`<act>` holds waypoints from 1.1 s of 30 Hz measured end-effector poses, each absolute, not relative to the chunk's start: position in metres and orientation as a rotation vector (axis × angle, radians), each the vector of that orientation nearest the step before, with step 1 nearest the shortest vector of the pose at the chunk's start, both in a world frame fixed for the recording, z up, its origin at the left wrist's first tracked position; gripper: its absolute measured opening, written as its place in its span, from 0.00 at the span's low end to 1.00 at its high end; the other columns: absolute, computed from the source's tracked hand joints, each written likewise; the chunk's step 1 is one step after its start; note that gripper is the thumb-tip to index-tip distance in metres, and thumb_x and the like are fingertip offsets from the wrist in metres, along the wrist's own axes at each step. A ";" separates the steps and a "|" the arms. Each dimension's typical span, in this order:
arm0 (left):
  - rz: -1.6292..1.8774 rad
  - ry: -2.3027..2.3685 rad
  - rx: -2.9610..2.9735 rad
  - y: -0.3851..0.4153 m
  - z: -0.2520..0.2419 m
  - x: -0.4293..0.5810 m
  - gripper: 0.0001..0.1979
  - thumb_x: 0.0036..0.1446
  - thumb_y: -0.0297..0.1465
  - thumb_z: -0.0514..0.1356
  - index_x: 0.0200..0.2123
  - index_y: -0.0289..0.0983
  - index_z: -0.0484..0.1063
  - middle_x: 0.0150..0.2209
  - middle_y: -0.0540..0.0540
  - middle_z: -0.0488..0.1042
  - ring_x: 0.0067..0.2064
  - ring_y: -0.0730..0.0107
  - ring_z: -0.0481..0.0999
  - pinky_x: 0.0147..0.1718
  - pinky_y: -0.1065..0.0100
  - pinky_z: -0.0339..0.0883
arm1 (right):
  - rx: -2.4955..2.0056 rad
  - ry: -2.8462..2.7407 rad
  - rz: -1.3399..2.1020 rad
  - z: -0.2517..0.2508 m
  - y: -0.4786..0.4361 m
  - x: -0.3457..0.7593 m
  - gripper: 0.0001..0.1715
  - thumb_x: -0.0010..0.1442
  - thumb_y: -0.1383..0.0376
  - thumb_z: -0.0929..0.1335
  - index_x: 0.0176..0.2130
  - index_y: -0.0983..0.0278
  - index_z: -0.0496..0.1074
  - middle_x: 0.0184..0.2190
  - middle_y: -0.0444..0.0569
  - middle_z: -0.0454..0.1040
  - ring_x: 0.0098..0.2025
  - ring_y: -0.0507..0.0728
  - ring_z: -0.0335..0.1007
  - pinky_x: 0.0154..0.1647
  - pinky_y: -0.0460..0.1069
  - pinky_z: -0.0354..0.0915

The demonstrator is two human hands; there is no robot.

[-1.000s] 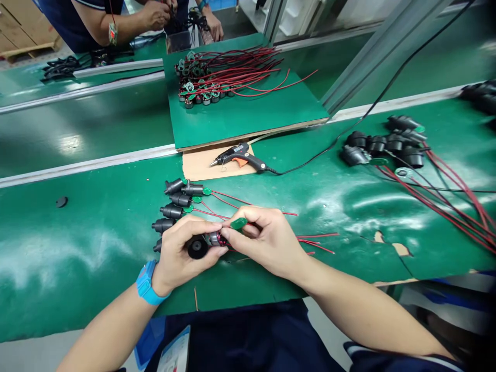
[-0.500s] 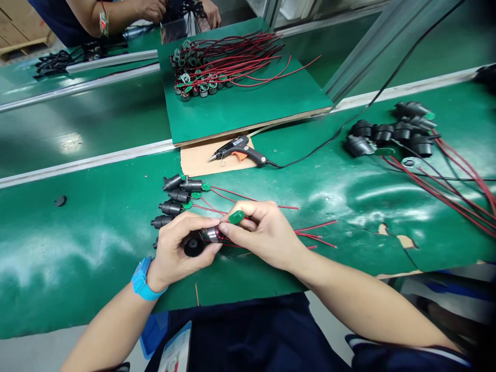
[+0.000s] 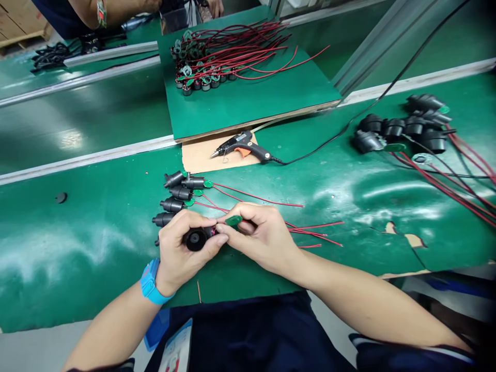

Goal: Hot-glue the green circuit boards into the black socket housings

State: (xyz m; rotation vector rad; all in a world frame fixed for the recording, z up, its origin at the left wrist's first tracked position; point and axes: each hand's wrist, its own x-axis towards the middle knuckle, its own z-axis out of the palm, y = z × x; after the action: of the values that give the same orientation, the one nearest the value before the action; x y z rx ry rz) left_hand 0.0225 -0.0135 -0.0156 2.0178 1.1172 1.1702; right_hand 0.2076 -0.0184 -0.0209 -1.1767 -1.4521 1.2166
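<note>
Green matting covers the workbench, which runs left to right across the head view.

Head view, near field: the left hand, with a blue wristband on its wrist, is closed around a black housing, whose round end faces the camera. The right hand meets it from the right, thumb and forefinger pinched together on a green disc that lies just beside the housing. Both parts are held low over the mat, at the bench's near edge.

Head view, middle field: a row of finished black units lies just beyond the left hand, with red leads trailing to the right behind the right hand. A glue gun rests on a cardboard sheet. A small black cap lies well apart to the left.

Head view, far field: a raised green board carries a bundle of wired motors. More black units lie at the right. Another person's arm shows at the top edge.
</note>
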 end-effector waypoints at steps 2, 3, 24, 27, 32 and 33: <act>1.143 1.125 2.014 -0.013 -0.018 0.021 0.10 0.56 0.30 0.70 0.41 0.40 0.74 0.33 0.51 0.76 0.33 0.73 0.75 0.34 0.71 0.68 | -1.179 -1.449 1.237 -0.022 -0.017 0.207 0.14 0.60 0.60 0.72 0.26 0.66 0.74 0.19 0.38 0.58 0.22 0.46 0.46 0.21 0.45 0.47; 1.107 1.124 1.970 -0.014 -0.019 0.020 0.14 0.56 0.32 0.71 0.43 0.40 0.73 0.33 0.52 0.74 0.33 0.73 0.74 0.33 0.71 0.68 | -1.181 -1.439 1.258 -0.022 -0.016 0.207 0.14 0.59 0.60 0.72 0.26 0.66 0.73 0.20 0.39 0.60 0.22 0.46 0.47 0.21 0.45 0.48; 0.584 0.760 2.018 -0.004 -0.009 0.009 0.20 0.65 0.29 0.62 0.59 0.42 0.67 0.54 0.41 0.71 0.56 0.62 0.72 0.56 0.62 0.67 | -1.082 -1.931 0.708 0.008 -0.017 0.239 0.05 0.63 0.67 0.70 0.37 0.62 0.79 0.21 0.40 0.66 0.21 0.47 0.57 0.24 0.46 0.54; 0.478 0.708 2.020 -0.004 -0.006 0.011 0.24 0.67 0.30 0.60 0.63 0.41 0.58 0.56 0.40 0.69 0.56 0.62 0.70 0.56 0.61 0.67 | -1.019 -2.016 0.674 0.005 -0.015 0.240 0.05 0.64 0.68 0.69 0.38 0.63 0.78 0.24 0.42 0.71 0.23 0.47 0.59 0.25 0.45 0.56; 0.499 0.818 1.944 -0.009 -0.012 0.013 0.18 0.63 0.31 0.64 0.51 0.41 0.59 0.46 0.44 0.68 0.46 0.65 0.72 0.46 0.64 0.70 | -0.986 -2.087 0.663 0.002 -0.017 0.236 0.07 0.65 0.68 0.68 0.37 0.64 0.78 0.24 0.42 0.71 0.24 0.48 0.61 0.27 0.45 0.57; 0.514 0.821 1.929 -0.010 -0.012 0.012 0.15 0.64 0.31 0.63 0.48 0.41 0.60 0.46 0.45 0.69 0.46 0.65 0.72 0.46 0.64 0.70 | -0.996 -2.089 0.717 0.004 -0.017 0.236 0.06 0.66 0.67 0.69 0.40 0.63 0.78 0.26 0.43 0.72 0.25 0.48 0.63 0.27 0.45 0.58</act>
State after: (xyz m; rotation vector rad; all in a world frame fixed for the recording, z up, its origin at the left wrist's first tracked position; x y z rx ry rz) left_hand 0.0118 -0.0103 -0.0124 1.9285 0.8209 0.5139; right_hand 0.2362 -0.0169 0.0038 -0.9964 -2.0887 0.7166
